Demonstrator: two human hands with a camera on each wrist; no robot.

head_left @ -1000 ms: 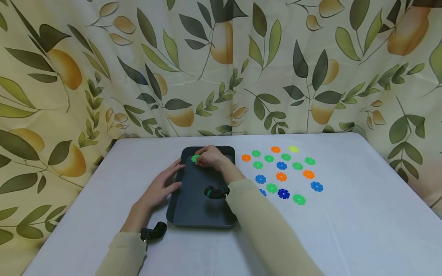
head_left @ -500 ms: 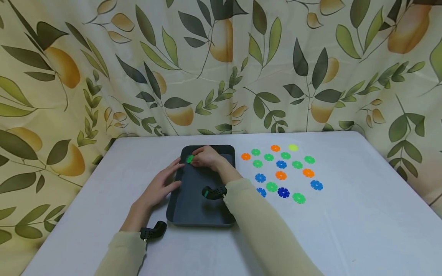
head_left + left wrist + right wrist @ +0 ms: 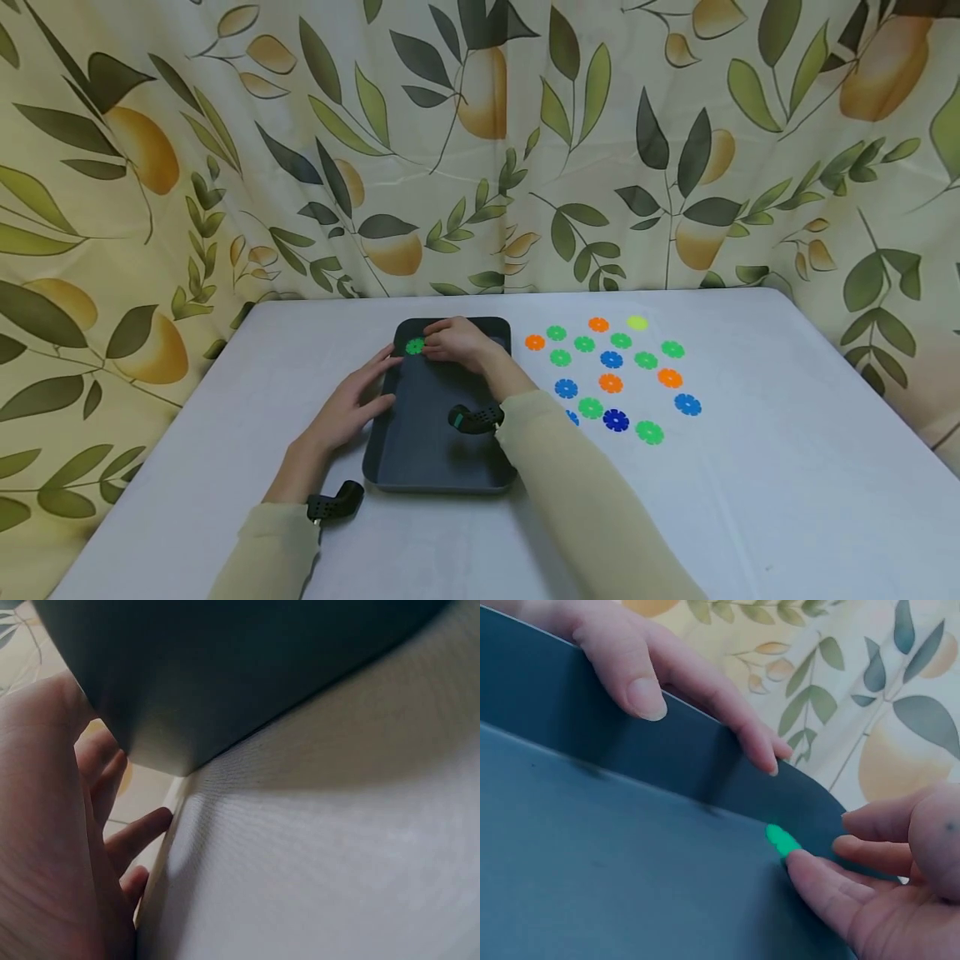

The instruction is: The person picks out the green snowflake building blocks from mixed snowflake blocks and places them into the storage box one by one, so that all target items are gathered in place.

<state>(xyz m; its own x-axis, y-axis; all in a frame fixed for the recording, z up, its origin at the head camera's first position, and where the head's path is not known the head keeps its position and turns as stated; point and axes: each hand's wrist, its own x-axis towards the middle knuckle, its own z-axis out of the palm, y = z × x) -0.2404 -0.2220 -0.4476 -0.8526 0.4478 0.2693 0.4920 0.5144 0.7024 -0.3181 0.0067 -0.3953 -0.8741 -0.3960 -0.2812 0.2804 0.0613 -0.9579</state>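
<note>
A green flower-shaped disc (image 3: pixel 415 346) lies in the far left corner of the dark tray (image 3: pixel 438 489). My right hand (image 3: pixel 468 348) is just right of it. In the right wrist view, one digit of my right hand (image 3: pixel 877 885) touches or overlaps the edge of the green disc (image 3: pixel 782 841), while the other fingers stand apart from it. My left hand (image 3: pixel 348 410) rests on the tray's left rim with fingers spread. Its thumb hangs over the inner wall in the right wrist view. The left wrist view shows my left hand (image 3: pixel 67 825) beside the tray's outer wall (image 3: pixel 225 667).
Right of the tray, several loose discs lie on the white table (image 3: pixel 765 500): green (image 3: pixel 649 432), orange (image 3: pixel 671 378), light blue (image 3: pixel 687 404), dark blue (image 3: pixel 616 420) and yellow (image 3: pixel 637 322). My right sleeve partly covers one blue disc. A patterned curtain (image 3: pixel 555 250) hangs behind the table.
The green disc has shifted slightly left and come down in the tray corner. My right fingers have loosened from it and drawn a little to the right. My left hand has stayed put.
</note>
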